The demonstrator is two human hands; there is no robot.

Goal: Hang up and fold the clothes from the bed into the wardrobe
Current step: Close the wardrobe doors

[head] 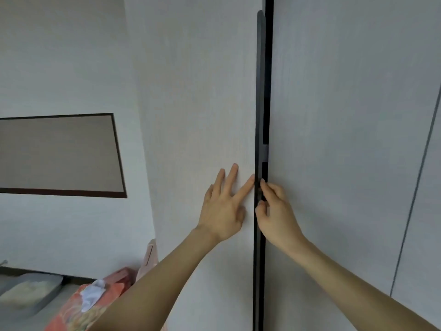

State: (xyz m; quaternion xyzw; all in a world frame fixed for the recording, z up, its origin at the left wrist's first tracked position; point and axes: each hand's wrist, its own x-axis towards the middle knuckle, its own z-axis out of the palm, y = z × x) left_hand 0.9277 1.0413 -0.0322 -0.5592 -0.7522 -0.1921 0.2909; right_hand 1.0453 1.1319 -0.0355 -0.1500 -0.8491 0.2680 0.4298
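Fingers point(267, 187) of the right hand point(276, 211) curl into the dark handle strip point(259, 115) between two wardrobe doors point(202, 91), while the left hand point(223, 204) lies flat and spread on the left door. Both doors look closed, so I judge the task barely begun. Down-left of the fingers, orange patterned cloth point(90, 306) lies low beside a pale wall bearing a framed panel point(59, 154); no bed shows.

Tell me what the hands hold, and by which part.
The right hand grips the dark handle strip between the wardrobe doors; the left hand holds nothing.

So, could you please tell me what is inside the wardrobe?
Only a dark gap shows between the wardrobe doors. The doors cover whatever is inside, so the contents cannot be seen.
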